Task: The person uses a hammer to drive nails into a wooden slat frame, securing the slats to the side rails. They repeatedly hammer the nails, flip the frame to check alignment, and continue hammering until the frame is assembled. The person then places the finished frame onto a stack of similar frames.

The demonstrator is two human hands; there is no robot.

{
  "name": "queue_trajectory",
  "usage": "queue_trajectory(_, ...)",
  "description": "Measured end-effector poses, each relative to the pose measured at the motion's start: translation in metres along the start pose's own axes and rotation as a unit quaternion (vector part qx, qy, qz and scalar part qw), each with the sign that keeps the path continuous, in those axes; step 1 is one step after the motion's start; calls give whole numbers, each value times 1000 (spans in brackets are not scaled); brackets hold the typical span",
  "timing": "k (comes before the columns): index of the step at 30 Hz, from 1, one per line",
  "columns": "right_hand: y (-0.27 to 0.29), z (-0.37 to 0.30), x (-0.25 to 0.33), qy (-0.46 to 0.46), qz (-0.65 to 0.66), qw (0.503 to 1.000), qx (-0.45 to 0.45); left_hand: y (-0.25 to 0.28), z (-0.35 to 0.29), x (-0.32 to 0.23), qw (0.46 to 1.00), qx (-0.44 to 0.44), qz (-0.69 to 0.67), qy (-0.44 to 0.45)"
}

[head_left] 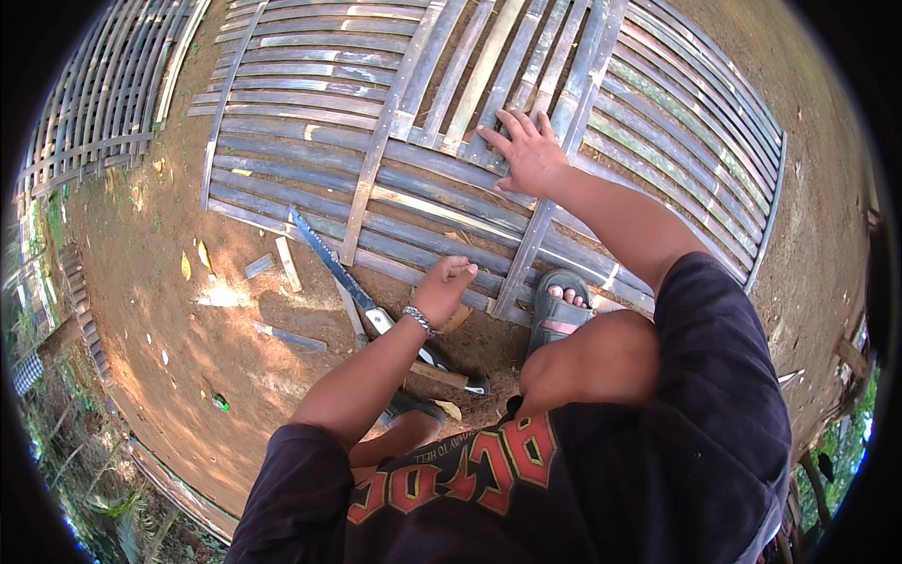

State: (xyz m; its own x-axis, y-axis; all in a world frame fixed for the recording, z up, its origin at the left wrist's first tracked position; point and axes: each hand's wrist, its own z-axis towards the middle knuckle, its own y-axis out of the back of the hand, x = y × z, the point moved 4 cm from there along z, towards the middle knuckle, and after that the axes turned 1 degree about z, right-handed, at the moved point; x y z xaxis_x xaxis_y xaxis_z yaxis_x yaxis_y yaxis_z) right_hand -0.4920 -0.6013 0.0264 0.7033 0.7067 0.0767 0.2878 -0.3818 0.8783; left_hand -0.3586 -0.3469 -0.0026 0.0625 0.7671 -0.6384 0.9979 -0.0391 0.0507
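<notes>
I crouch over a large panel of grey bamboo slats (pixel 310 188) lying on bare dirt. My right hand (pixel 526 150) rests flat on the slats near the panel's middle, fingers spread and holding nothing. My left hand (pixel 444 287) is curled into a loose fist at the panel's near edge, touching the last slat; nothing shows in it. A long knife (pixel 329 263) with a blue-grey blade lies on the ground just left of that hand, its dark handle (pixel 456 368) pointing toward me.
A second bamboo panel (pixel 103 103) lies at the upper left. Short bamboo offcuts (pixel 287 263) are scattered on the dirt at left. My sandalled right foot (pixel 559 305) stands on the panel's near edge. Plants line the left rim.
</notes>
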Motion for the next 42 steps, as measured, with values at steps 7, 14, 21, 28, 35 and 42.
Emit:
queue_trajectory(7,11,8,-3,41,-27,998,-44,2,5,-3,1000,-8,10,14)
queue_trajectory(14,54,-10,-3,48,4,994,-101,8,11,-2,1000,-14,0,1)
queue_trajectory(21,118,-30,-11,84,129,939,-308,14,14,3,1000,-11,7,21)
queue_trajectory(28,50,0,-10,7,88,991,-102,2,24,1,1000,-7,-6,-15)
queue_trajectory(35,66,-1,-32,-35,115,984,-131,-2,25,8,1000,-7,16,3)
queue_trajectory(42,6,0,17,78,15,997,12,-9,24,-4,1000,-14,-1,6)
